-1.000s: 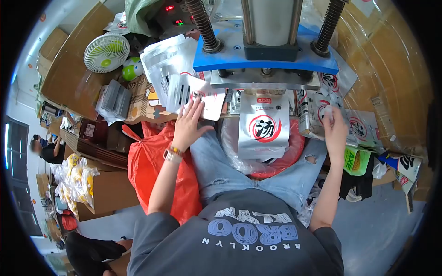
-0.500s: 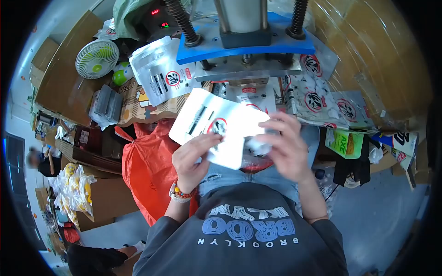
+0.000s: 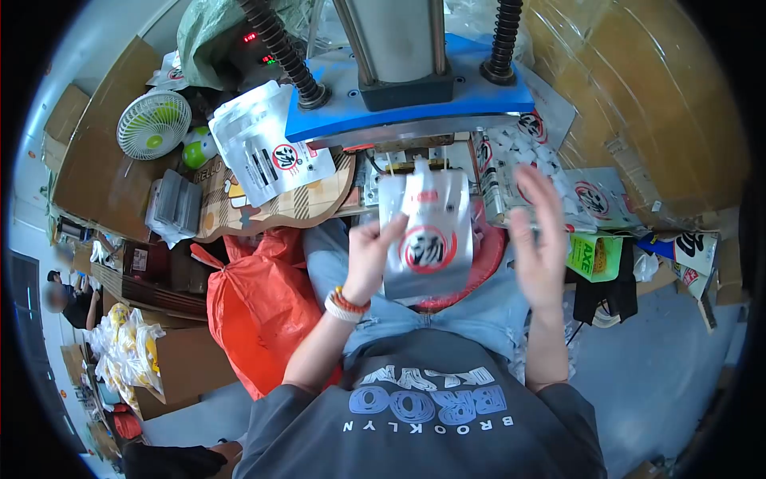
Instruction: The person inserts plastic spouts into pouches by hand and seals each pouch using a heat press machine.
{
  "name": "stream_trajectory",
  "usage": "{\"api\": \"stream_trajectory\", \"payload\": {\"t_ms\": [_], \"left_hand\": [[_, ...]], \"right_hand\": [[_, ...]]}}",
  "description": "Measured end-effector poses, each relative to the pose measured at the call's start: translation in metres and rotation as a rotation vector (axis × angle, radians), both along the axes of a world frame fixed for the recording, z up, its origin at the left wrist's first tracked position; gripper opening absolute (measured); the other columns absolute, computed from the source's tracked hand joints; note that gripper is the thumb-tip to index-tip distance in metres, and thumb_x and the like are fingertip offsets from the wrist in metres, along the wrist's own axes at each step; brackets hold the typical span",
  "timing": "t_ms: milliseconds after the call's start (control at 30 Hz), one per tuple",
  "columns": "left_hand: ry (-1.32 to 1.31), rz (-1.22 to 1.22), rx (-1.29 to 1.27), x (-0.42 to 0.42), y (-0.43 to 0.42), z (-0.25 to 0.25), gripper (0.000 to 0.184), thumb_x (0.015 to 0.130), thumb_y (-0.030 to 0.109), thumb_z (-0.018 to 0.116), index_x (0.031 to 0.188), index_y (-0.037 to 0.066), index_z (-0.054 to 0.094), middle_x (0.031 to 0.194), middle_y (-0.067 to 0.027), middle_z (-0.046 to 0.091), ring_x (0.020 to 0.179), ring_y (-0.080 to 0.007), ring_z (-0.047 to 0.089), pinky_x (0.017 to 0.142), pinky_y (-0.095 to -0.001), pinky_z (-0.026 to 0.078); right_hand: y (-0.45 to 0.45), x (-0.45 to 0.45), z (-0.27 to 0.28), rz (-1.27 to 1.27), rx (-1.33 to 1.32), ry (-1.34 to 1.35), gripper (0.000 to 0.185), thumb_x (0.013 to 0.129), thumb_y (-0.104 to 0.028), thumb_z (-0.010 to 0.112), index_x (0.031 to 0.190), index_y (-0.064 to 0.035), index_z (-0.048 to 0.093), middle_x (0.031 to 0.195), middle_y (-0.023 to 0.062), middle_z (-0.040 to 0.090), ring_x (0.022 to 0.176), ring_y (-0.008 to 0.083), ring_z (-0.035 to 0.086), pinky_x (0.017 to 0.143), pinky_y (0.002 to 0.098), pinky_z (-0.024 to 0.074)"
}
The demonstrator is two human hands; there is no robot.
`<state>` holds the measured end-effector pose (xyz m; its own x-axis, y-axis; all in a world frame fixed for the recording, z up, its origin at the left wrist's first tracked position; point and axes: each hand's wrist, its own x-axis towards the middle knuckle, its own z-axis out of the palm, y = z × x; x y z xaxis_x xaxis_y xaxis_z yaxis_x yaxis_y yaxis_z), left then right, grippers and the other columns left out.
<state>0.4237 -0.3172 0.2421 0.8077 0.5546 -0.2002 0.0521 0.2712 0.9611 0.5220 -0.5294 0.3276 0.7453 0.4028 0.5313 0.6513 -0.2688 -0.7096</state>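
Note:
A silver pouch (image 3: 428, 275) with a red-ringed black character and a small red label hangs upright above my lap, below the press. My left hand (image 3: 373, 254) pinches its left edge, thumb on the front face. A whitish piece, blurred, shows at the pouch's top edge, in front of the press base. To the right, my right hand (image 3: 542, 239) is raised with fingers apart and holds nothing; it is smeared by motion. It is nearest to the small white parts (image 3: 536, 152) heaped on a printed sheet.
The press (image 3: 407, 96) with a blue plate and springs stands ahead. Several silver pouches (image 3: 267, 152) lie on the patterned board (image 3: 319, 188) at left, near a small fan (image 3: 154, 124). A red bag (image 3: 259, 311) hangs at left. A green AXE packet (image 3: 594, 257) is at right.
My right hand has come off the tilted pouch and moved right and up. My left hand now holds a pouch upright; whether it is the same one I cannot tell. The view shifted slightly.

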Motion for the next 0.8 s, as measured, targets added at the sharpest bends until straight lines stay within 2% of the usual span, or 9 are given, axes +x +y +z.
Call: {"api": "stream_trajectory", "payload": {"t_ms": [200, 300, 367, 467, 500, 567, 600, 700, 800], "left_hand": [[0.057, -0.063, -0.156, 0.033, 0.024, 0.015, 0.017, 0.091, 0.016, 0.067, 0.09, -0.001, 0.07, 0.084, -0.0051, 0.07, 0.07, -0.0073, 0.063, 0.058, -0.0215, 0.047], [0.175, -0.209, 0.022, 0.029, 0.045, 0.015, 0.033, 0.092, 0.024, 0.066, 0.101, -0.008, 0.067, 0.087, -0.0067, 0.07, 0.072, -0.0102, 0.063, 0.065, -0.0233, 0.049], [0.093, 0.149, 0.468, 0.023, 0.078, 0.013, 0.052, 0.091, 0.036, 0.066, 0.119, -0.006, 0.06, 0.103, -0.0141, 0.068, 0.087, -0.0197, 0.065, 0.076, -0.03, 0.051], [0.539, 0.156, 1.845, -0.002, 0.161, -0.024, 0.076, 0.087, 0.048, 0.065, 0.145, 0.008, 0.038, 0.143, -0.0164, 0.047, 0.134, -0.0355, 0.041, 0.112, -0.0557, 0.023], [0.485, 0.049, 1.798, -0.011, 0.158, -0.028, 0.08, 0.084, 0.051, 0.066, 0.148, 0.014, 0.034, 0.15, -0.0088, 0.041, 0.141, -0.0311, 0.032, 0.113, -0.0624, 0.01], [0.411, -0.271, 1.687, -0.037, 0.148, -0.019, 0.079, 0.081, 0.043, 0.071, 0.146, 0.013, 0.036, 0.149, -0.0106, 0.04, 0.14, -0.0291, 0.035, 0.114, -0.0555, 0.02], [0.224, -0.133, 1.658, -0.046, 0.146, -0.03, 0.061, 0.079, 0.024, 0.074, 0.135, 0.015, 0.053, 0.134, -0.0122, 0.057, 0.124, -0.0272, 0.053, 0.102, -0.0428, 0.042], [0.098, 0.12, 1.396, -0.071, 0.13, -0.026, 0.028, 0.075, -0.002, 0.066, 0.098, 0.012, 0.075, 0.086, -0.0089, 0.072, 0.072, -0.0229, 0.071, 0.063, -0.0313, 0.054], [0.052, 0.168, 1.252, -0.082, 0.085, 0.016, 0.04, 0.071, -0.014, 0.06, 0.101, 0.009, 0.073, 0.093, -0.0098, 0.073, 0.081, -0.0198, 0.072, 0.061, -0.0271, 0.053]], "right_hand": [[0.0, 0.105, -0.097, -0.337, -0.648, -0.298, 0.029, 0.09, -0.009, 0.056, 0.119, -0.0054, 0.061, 0.119, 0.0153, 0.06, 0.109, 0.0349, 0.056, 0.094, 0.0406, 0.0445], [0.009, 0.093, -0.082, -0.179, -0.704, -0.006, 0.031, 0.085, -0.003, 0.057, 0.116, -0.0048, 0.061, 0.112, 0.0158, 0.062, 0.098, 0.0365, 0.059, 0.086, 0.0438, 0.0476], [0.002, 0.092, -0.087, -0.166, -0.631, -0.011, 0.032, 0.084, -0.001, 0.057, 0.116, -0.0046, 0.059, 0.111, 0.0157, 0.062, 0.093, 0.0352, 0.06, 0.083, 0.0425, 0.048], [-0.019, 0.095, -0.089, -0.064, -0.483, 0.084, 0.037, 0.081, 0.005, 0.058, 0.117, -0.0045, 0.058, 0.108, 0.0157, 0.063, 0.086, 0.0316, 0.06, 0.079, 0.0389, 0.0481], [-0.024, 0.095, -0.087, 0.019, -0.405, 0.175, 0.04, 0.079, 0.007, 0.059, 0.117, -0.0045, 0.057, 0.108, 0.0157, 0.063, 0.084, 0.0293, 0.059, 0.078, 0.0366, 0.0477], [-0.021, 0.093, -0.077, 0.035, -0.385, 0.228, 0.04, 0.08, 0.008, 0.061, 0.117, -0.0054, 0.056, 0.109, 0.0139, 0.063, 0.081, 0.0253, 0.057, 0.076, 0.0343, 0.0464], [-0.018, 0.081, -0.065, -0.014, -0.284, 0.163, 0.037, 0.081, 0.008, 0.061, 0.116, -0.0045, 0.055, 0.111, 0.0136, 0.063, 0.083, 0.0243, 0.058, 0.078, 0.0336, 0.0471], [-0.003, 0.033, -0.017, 0.077, 0.11, 0.228, 0.035, 0.083, 0.006, 0.064, 0.115, -0.0029, 0.055, 0.112, 0.0132, 0.063, 0.089, 0.0228, 0.061, 0.082, 0.032, 0.0483], [0.001, -0.02, 0.017, 0.212, 0.231, 0.173, 0.037, 0.076, 0.006, 0.073, 0.109, -0.0011, 0.059, 0.113, 0.0144, 0.063, 0.099, 0.0211, 0.063, 0.088, 0.0296, 0.0492]]}}
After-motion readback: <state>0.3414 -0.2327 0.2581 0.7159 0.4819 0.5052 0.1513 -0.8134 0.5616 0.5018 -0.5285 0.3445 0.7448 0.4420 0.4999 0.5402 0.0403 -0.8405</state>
